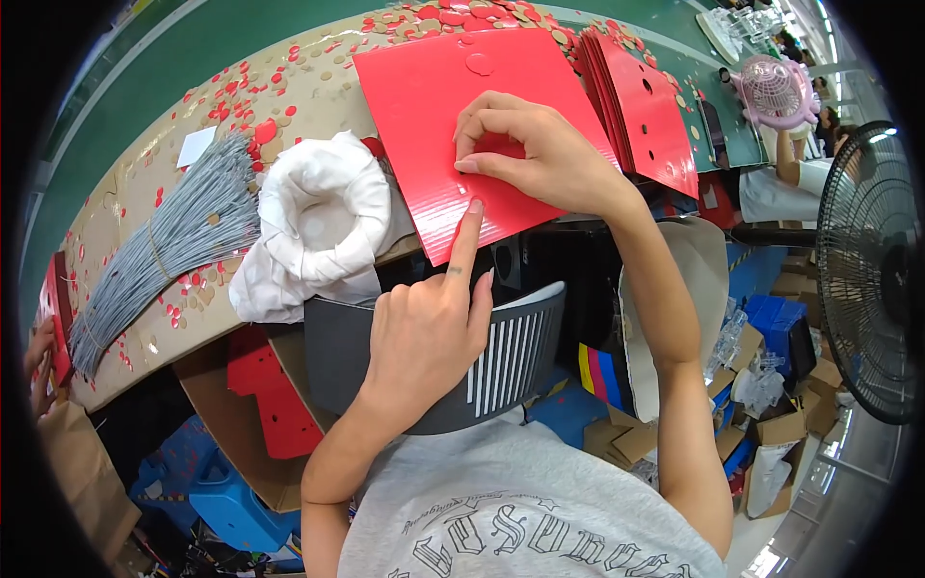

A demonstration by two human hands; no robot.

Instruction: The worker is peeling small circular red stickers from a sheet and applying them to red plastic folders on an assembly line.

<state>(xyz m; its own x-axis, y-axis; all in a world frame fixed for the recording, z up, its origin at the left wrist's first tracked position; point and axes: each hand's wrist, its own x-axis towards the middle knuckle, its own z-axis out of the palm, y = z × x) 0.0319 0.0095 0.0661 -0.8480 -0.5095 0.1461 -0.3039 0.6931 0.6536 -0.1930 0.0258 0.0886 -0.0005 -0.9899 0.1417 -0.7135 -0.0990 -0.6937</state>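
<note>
A glossy red corrugated plastic sheet [409,106] lies on the table in front of me, with a round cut [479,64] near its far edge. My left hand [424,328] reaches in with its index finger stretched out, the tip touching the sheet near its close edge, beside a small pale spot. The thumb stands apart and the other fingers curl under; it holds nothing. Above the sheet's middle, my right hand [530,149] is bent, thumb and index fingertips together in a pinch. Whatever may be between them is too small to make out.
Beside the sheet sit a white cloth-wrapped ring [326,207] and a bundle of grey wire ties [169,246]. More red sheets [641,111] stack at right. Red and tan discs [255,101] litter the table. A black fan [867,270] stands at far right; another person's hand [40,356] shows at far left.
</note>
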